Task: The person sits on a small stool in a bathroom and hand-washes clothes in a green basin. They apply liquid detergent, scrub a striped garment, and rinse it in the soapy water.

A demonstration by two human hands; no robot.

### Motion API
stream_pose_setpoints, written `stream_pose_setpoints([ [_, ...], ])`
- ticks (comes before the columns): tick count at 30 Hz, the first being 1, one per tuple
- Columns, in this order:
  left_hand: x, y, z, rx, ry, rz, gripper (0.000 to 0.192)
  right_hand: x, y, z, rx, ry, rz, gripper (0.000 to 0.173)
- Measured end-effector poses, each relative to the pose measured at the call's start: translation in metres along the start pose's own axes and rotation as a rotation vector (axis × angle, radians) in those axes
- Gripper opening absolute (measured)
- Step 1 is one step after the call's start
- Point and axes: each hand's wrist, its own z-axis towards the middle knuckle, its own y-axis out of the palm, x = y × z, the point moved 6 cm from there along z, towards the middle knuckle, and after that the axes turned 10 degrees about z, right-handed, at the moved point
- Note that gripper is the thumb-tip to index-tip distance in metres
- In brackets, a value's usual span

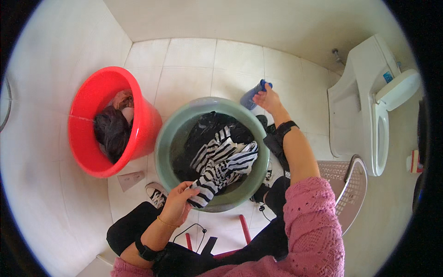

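My left hand [177, 204] pinches the end of a black-and-white striped garment [221, 162] at the near rim of a green plastic basin [161, 149]. The rest of the striped garment lies bunched in the basin, on top of dark wet clothing [187, 138] in water. Beyond the basin's far right side, my right hand [268, 98] has its fingers around the upper part of a blue bottle [248, 99] near its cap. My fingers cover part of the bottle.
Left of the basin, a red plastic bucket [81, 152] holds dark and brownish clothes [112, 130]. A white squat toilet [349, 114] is at right, near a perforated plastic basket [349, 204]. Red stool legs [245, 228] and a black cable [187, 230] lie close to my legs.
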Motion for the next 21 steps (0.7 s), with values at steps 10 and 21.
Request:
stream_pose_setpoints([
  [10, 0.000, -0.001, -0.003, -0.010, -0.014, 0.042, 0.022, -0.006, -0.004, 0.005, 0.090, -0.106, -0.071, 0.041],
  [21, -0.005, -0.006, -0.008, 0.065, 0.016, 0.043, 0.021, 0.000, -0.001, 0.002, -0.025, 0.041, 0.064, 0.037],
])
